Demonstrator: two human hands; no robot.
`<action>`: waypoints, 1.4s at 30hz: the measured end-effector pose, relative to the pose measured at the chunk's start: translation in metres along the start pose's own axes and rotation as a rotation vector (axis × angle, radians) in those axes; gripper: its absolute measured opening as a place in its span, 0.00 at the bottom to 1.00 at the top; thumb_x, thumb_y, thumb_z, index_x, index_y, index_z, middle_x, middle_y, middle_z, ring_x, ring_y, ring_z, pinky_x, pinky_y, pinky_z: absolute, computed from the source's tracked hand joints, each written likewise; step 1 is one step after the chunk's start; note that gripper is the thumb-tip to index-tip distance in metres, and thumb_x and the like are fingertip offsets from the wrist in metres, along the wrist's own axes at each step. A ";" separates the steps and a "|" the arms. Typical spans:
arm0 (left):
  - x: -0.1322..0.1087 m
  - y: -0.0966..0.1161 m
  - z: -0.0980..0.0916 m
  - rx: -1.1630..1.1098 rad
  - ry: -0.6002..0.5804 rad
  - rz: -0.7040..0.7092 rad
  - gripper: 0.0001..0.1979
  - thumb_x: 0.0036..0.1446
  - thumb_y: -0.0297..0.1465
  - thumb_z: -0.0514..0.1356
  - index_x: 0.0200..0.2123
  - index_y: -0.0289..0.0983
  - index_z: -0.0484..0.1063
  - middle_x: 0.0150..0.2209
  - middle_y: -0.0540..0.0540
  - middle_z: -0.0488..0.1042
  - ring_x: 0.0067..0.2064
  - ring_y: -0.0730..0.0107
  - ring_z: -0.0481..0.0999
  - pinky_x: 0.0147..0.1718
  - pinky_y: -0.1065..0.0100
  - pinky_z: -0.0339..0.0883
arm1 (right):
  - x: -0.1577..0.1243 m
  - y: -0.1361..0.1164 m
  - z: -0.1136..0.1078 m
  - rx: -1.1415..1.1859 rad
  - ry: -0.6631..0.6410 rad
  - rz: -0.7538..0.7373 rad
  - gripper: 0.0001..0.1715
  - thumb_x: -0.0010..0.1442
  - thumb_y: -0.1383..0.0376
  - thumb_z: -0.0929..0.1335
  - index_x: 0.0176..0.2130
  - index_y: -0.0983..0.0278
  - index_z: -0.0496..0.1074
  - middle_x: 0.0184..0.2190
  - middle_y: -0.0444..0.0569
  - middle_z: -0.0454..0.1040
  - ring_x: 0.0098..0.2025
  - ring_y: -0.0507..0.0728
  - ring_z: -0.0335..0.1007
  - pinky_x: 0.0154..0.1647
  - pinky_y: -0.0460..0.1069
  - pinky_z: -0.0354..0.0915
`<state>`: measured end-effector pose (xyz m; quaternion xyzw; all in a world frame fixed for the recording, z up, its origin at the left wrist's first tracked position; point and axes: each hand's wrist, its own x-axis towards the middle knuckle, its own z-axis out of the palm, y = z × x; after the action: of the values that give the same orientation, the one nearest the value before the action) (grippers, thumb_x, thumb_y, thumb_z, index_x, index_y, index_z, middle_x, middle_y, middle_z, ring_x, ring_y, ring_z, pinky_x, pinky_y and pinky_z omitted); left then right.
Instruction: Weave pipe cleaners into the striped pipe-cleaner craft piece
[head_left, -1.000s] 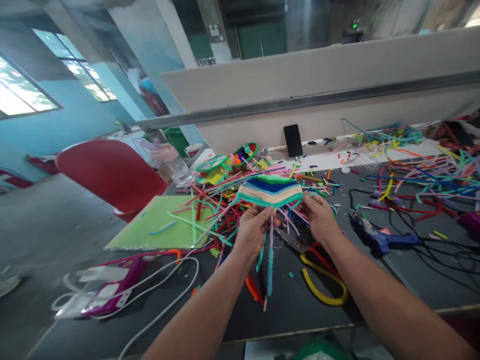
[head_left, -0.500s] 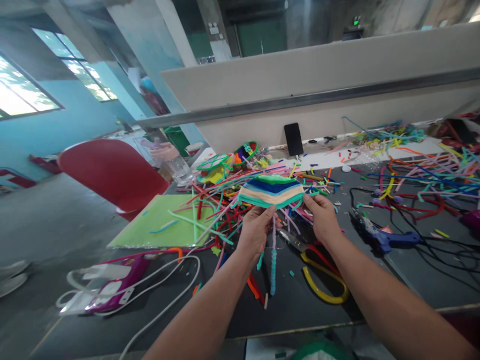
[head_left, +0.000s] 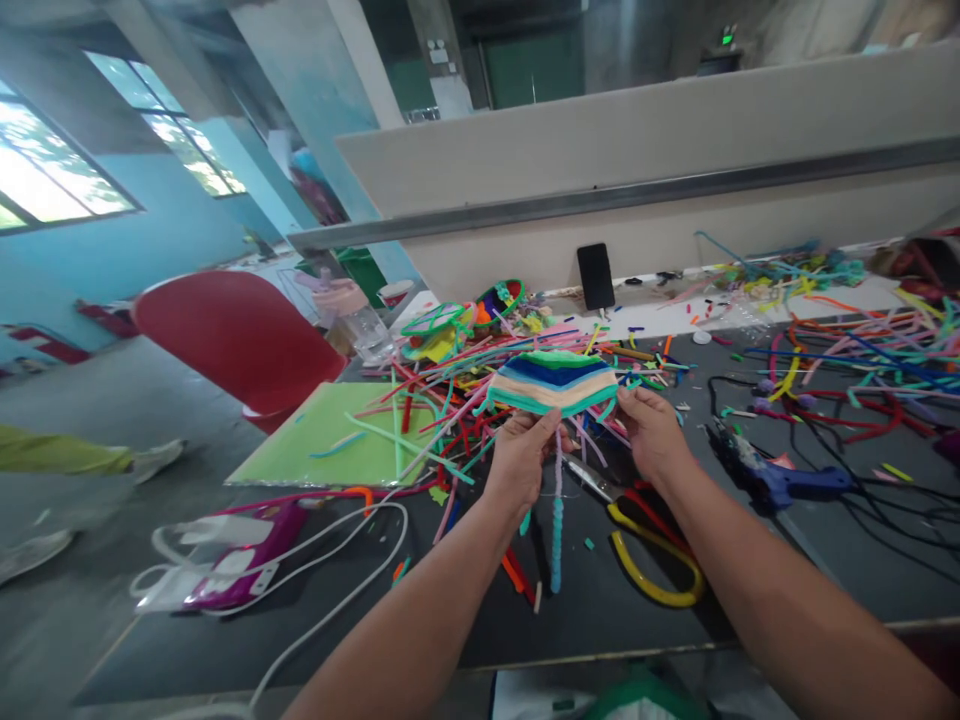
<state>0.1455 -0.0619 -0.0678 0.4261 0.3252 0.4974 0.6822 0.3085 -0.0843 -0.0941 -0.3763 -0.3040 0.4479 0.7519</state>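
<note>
A striped pipe-cleaner panel [head_left: 555, 382], with bands of green, dark blue, light blue, cream and teal, is held up over the table. My left hand [head_left: 523, 455] is closed on the middle of its lower edge, thumb on top. At the right corner, my right hand [head_left: 651, 430] pinches the panel's teal edge between thumb and fingers. Below the panel, a twisted lilac and light-blue pipe cleaner [head_left: 556, 540] extends towards the table's front. Scissors [head_left: 656, 575] with yellow and red handles lie under my right forearm, their blades partly showing between the hands.
Loose pipe cleaners [head_left: 450, 400] are heaped behind the hands. A blue glue gun [head_left: 802, 482] with black cords lies right. On the left are a green sheet [head_left: 300, 455], a purple power strip [head_left: 247, 560] with white cable and a water bottle [head_left: 360, 325]. A phone [head_left: 596, 276] leans against the divider.
The whole view has shifted slightly to the left, so things appear further right. Both hands keep their hold on the panel. A passer-by's yellow-green trouser leg has come into view at the left.
</note>
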 end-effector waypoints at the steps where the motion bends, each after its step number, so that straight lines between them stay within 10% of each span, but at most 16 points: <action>1: 0.000 0.000 -0.001 -0.013 0.000 0.001 0.13 0.45 0.34 0.68 0.24 0.32 0.69 0.21 0.50 0.72 0.20 0.74 0.72 0.24 0.71 0.68 | 0.000 -0.002 0.002 0.030 -0.012 0.013 0.12 0.48 0.59 0.74 0.23 0.63 0.72 0.21 0.41 0.70 0.25 0.50 0.63 0.33 0.48 0.62; 20: -0.001 0.004 0.000 -0.118 -0.030 0.024 0.12 0.44 0.35 0.68 0.30 0.35 0.72 0.24 0.51 0.74 0.24 0.74 0.73 0.29 0.70 0.67 | 0.003 -0.002 0.000 0.220 0.004 0.278 0.14 0.38 0.74 0.69 0.29 0.61 0.72 0.25 0.42 0.73 0.25 0.50 0.67 0.26 0.46 0.66; 25: -0.007 0.004 0.005 -0.186 -0.068 0.017 0.11 0.44 0.32 0.68 0.32 0.35 0.75 0.31 0.48 0.77 0.34 0.72 0.75 0.38 0.70 0.67 | -0.014 0.000 0.017 0.165 -0.316 0.444 0.11 0.46 0.65 0.75 0.32 0.62 0.73 0.30 0.46 0.76 0.31 0.52 0.71 0.35 0.49 0.68; 30: -0.018 0.004 0.015 -0.168 -0.148 0.006 0.13 0.47 0.35 0.66 0.37 0.37 0.74 0.35 0.49 0.76 0.32 0.73 0.73 0.33 0.71 0.66 | -0.026 -0.004 0.026 0.147 -0.440 0.362 0.23 0.42 0.57 0.77 0.39 0.58 0.73 0.33 0.46 0.76 0.32 0.53 0.71 0.35 0.49 0.67; 42: -0.017 0.004 0.006 -0.082 -0.502 -0.073 0.23 0.39 0.32 0.71 0.42 0.40 0.73 0.35 0.47 0.74 0.37 0.67 0.74 0.38 0.67 0.68 | -0.026 -0.014 0.016 0.148 -0.473 0.379 0.14 0.42 0.59 0.76 0.30 0.61 0.74 0.19 0.40 0.65 0.22 0.48 0.57 0.25 0.47 0.57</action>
<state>0.1439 -0.0796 -0.0610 0.4961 0.1404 0.3638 0.7758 0.2911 -0.1073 -0.0768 -0.2558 -0.3616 0.6762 0.5887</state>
